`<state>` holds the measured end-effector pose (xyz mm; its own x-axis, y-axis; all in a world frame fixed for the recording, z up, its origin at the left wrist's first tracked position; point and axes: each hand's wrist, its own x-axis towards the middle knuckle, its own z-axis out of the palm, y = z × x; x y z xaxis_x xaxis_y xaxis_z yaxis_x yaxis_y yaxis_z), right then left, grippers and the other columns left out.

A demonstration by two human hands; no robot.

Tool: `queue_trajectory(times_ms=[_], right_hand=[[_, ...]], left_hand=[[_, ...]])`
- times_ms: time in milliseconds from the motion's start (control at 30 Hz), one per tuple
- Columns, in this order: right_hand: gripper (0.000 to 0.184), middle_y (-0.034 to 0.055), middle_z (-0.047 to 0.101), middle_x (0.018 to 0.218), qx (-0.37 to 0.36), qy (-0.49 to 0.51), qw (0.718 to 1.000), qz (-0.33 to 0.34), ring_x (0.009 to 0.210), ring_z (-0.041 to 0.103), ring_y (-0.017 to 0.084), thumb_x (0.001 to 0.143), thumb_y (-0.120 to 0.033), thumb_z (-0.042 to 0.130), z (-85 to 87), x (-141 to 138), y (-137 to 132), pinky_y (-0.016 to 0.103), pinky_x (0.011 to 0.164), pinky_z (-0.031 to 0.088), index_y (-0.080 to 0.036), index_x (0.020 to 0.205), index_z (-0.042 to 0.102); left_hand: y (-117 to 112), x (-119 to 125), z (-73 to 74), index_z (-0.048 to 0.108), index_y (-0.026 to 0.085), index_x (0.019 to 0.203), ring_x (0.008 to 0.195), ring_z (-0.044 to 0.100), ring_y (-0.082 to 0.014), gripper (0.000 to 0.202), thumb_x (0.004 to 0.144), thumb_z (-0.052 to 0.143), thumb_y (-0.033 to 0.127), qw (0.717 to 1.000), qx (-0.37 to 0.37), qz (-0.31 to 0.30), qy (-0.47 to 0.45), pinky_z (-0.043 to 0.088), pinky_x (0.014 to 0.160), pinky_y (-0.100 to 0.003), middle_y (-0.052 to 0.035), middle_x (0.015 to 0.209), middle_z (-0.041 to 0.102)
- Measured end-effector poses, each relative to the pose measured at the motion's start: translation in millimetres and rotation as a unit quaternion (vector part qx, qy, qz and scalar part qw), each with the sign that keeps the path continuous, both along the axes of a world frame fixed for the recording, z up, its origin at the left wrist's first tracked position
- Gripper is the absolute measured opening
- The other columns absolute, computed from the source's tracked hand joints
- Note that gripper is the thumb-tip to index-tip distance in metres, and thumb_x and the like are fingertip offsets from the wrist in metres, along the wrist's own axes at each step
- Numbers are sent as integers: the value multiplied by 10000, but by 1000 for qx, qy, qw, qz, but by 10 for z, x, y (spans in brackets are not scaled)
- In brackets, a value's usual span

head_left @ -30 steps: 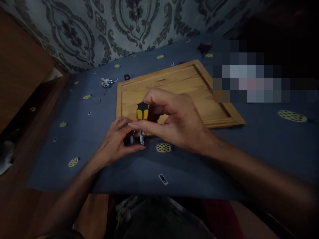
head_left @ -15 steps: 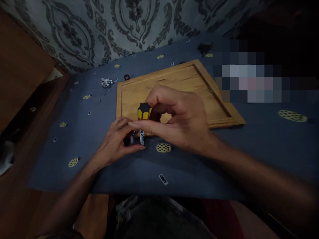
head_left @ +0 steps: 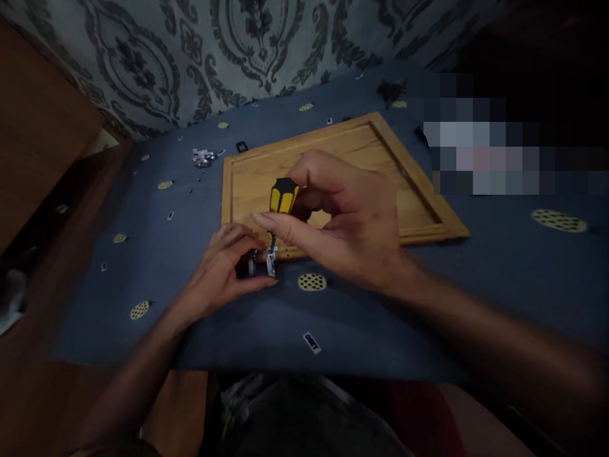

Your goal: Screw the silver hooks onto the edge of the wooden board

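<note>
My right hand [head_left: 345, 222] is closed round a small screwdriver with a yellow and black handle [head_left: 283, 195], held upright with its shaft pointing down. The tip meets a small shiny metal part [head_left: 266, 260] that rests on the blue cloth at the near edge of the wooden board [head_left: 361, 152]. My left hand [head_left: 221, 270] pinches that metal part from the left and keeps it steady. What sort of part it is stays unclear in the dim light.
A blue patterned cloth [head_left: 428, 298] covers the table. A cluster of small metal pieces [head_left: 203, 157] lies at the back left, with tiny bits and labels [head_left: 311, 343] scattered about. Patterned wallpaper rises behind. A wooden cabinet [head_left: 38, 139] stands at the left.
My right hand has lifted slightly and shifted right, raising the screwdriver handle and turning it a little. The left hand stays in place on the metal part.
</note>
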<state>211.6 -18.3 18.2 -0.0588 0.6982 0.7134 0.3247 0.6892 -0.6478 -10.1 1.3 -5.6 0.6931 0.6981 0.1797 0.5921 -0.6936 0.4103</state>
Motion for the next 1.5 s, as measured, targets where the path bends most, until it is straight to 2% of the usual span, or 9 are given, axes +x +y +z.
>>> queue_trajectory(times_ms=[200, 467, 600, 667, 767, 900, 1133, 1367, 1500], right_hand=[[307, -34, 556, 763, -31, -10, 999, 16, 643, 529, 84, 950, -420, 722, -17, -3, 3, 207, 589, 496, -213, 811, 543], [279, -42, 570, 743, -41, -17, 998, 38, 644, 548, 92, 953, -360, 722, -21, -7, 0, 226, 613, 491, -221, 805, 530], [186, -33, 614, 783, -58, -35, 995, 80, 672, 594, 98, 977, -341, 686, 2, 4, 15, 222, 611, 503, -211, 890, 585], [115, -19, 660, 860, -66, -34, 993, 96, 688, 614, 95, 970, -296, 691, 28, 16, 13, 219, 613, 514, -199, 972, 630], [104, 7, 707, 953, -82, -32, 989, 119, 702, 630, 91, 976, -232, 667, 75, 39, -12, 215, 607, 526, -178, 1065, 664], [87, 0, 709, 887, -97, -36, 983, 149, 698, 635, 89, 1001, -245, 634, 111, 60, -35, 195, 577, 517, -171, 1018, 677], [296, -48, 613, 730, -54, -48, 994, 85, 605, 555, 73, 936, -386, 760, 50, 50, 16, 199, 542, 458, -200, 786, 584], [326, -40, 539, 769, -32, 46, 998, 7, 639, 542, 98, 917, -392, 777, 65, 2, -60, 232, 566, 499, -217, 783, 537], [310, -47, 533, 761, -23, 33, 999, -12, 619, 518, 92, 928, -362, 769, 65, -1, -57, 228, 560, 495, -224, 787, 529]], left_hand=[[4, 2, -18, 700, 239, 1063, 1142, 615, -293, 406, 854, 801, 572, 1000, -6, 14, 5, 513, 1021, -478, -58, 1155, 697], [3, 13, -9, 687, 234, 1060, 1113, 628, -288, 392, 860, 804, 550, 1000, -2, 10, -3, 526, 996, -481, -57, 1144, 700], [2, 11, -21, 688, 229, 1046, 1061, 631, -283, 409, 864, 788, 582, 1000, 2, 14, 0, 533, 964, -469, -52, 1063, 700], [2, 6, -39, 688, 228, 1061, 1079, 628, -284, 410, 874, 779, 581, 1000, 9, 9, -7, 528, 973, -467, -55, 1091, 700], [4, -3, -70, 685, 223, 1077, 1099, 625, -290, 415, 886, 767, 582, 999, 23, -3, -25, 523, 978, -470, -64, 1124, 700], [4, -5, -87, 687, 225, 1073, 1101, 630, -291, 424, 879, 772, 592, 999, 27, 1, -35, 520, 991, -469, -61, 1115, 702], [5, 0, -61, 698, 244, 1118, 1055, 639, -284, 455, 877, 758, 624, 1000, 7, 8, -25, 535, 961, -467, -42, 1045, 694], [6, -13, -36, 690, 213, 1075, 1155, 606, -297, 419, 870, 795, 563, 1000, 9, 1, -6, 515, 1011, -455, -78, 1169, 691], [-2, 1, -14, 693, 222, 1053, 1182, 590, -304, 402, 856, 813, 550, 1000, 0, 8, 5, 503, 1026, -463, -74, 1164, 693]])
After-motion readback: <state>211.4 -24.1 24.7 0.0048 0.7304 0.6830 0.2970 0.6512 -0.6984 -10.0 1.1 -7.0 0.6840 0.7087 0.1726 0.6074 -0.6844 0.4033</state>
